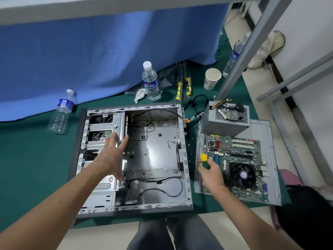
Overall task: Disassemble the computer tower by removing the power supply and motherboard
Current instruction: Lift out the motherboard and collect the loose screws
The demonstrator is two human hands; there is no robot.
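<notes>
While the left hand (112, 152) lay open over the grey metal computer case (162, 141), the right hand (210, 170) gripped a yellow-and-green screwdriver (204, 159); it should probably be set down gently, away from the green motherboard (239, 159).

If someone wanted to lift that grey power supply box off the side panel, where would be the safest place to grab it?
Probably the power supply is best gripped by its two plain metal side walls, coming down from above. Its perforated top carries loose cables, so fingers there would snag. It stands beside the motherboard on the side panel, so keep the lift straight up.
</notes>
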